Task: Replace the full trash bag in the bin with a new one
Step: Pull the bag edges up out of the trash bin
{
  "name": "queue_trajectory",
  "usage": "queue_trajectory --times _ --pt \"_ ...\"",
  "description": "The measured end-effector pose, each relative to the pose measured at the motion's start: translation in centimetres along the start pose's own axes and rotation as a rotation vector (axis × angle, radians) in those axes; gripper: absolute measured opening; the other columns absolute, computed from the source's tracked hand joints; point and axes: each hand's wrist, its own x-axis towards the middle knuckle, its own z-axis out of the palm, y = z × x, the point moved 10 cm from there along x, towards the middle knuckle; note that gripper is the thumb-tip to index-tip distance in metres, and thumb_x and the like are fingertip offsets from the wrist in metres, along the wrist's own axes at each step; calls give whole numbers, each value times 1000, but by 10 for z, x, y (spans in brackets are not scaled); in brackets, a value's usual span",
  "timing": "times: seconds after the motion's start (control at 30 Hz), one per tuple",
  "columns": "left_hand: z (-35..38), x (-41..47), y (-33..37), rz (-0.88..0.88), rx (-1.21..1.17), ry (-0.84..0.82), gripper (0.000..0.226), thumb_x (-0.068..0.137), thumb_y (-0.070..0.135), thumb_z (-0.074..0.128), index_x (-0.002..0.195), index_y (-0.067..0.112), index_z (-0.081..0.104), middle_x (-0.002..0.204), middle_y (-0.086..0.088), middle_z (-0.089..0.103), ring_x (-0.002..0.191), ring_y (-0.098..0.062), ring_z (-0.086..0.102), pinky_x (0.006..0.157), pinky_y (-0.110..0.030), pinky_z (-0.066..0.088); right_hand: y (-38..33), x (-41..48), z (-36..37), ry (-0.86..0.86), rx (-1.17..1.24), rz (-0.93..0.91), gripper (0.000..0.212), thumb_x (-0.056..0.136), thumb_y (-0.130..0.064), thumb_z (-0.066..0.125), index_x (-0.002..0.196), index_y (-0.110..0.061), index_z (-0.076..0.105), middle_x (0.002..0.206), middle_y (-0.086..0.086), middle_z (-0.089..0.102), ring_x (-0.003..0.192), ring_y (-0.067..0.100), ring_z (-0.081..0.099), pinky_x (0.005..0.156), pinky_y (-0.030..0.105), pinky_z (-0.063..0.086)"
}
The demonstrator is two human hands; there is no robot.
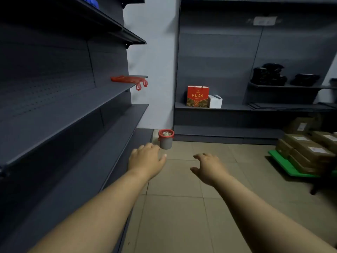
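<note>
Grey plastic forms the body of the small trash bin point(165, 142), which stands upright on the tiled floor point(182, 207) in the corner where two grey shelving units meet, at about 12 o'clock from the hands. A red trash bag point(160, 133) lines the bin, its edge folded over the rim, and crumpled waste point(166, 133) fills it to the top. The left hand point(145, 161) is extended forward, palm down, fingers loosely spread and grasping nothing; its fingertips appear just below and at 9 o'clock of the bin, though contact cannot be confirmed. The right hand point(209, 167) is likewise released, palm down, fingers slightly curled, at about 4 o'clock of the bin and apart from it. A spare red plastic bag point(127, 79) lies flat on a shelf point(109, 92) of the left-hand unit, at about 11 o'clock of the bin, with its handles hanging over the shelf's end. On the rear unit, at 1 o'clock, a red gift bag point(197, 96) stands touching a white box point(215, 101). Cardboard boxes point(310, 148) are stacked on a green pallet point(284, 163) at 3 o'clock.
</note>
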Motion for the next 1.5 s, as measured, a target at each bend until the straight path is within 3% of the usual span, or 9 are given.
queue_trajectory --times 0.33,0.9,1.5 --pt "73 120 -37 31 109 -154 42 92 44 36 109 14 61 115 -9 62 107 -30 55 90 -39 40 7 124 51 -124 -27 159 49 93 -39 52 137 -19 44 136 7 50 121 28 50 100 42 46" --pt "223 378 -43 -124 147 -485 43 91 47 35 111 17 59 119 -8 62 110 -28 55 90 -37 38 87 406 80 -276 -146 94 46 94 -41 49 134 -17 47 136 7 52 125 28 47 102 41 43" --pt "294 583 -44 -156 172 -486 43 92 47 36 109 16 60 114 -7 63 106 -26 57 87 -36 39 134 619 107 -344 -148 68 52 94 -41 48 140 -17 40 141 8 47 129 30 43 105 43 40"
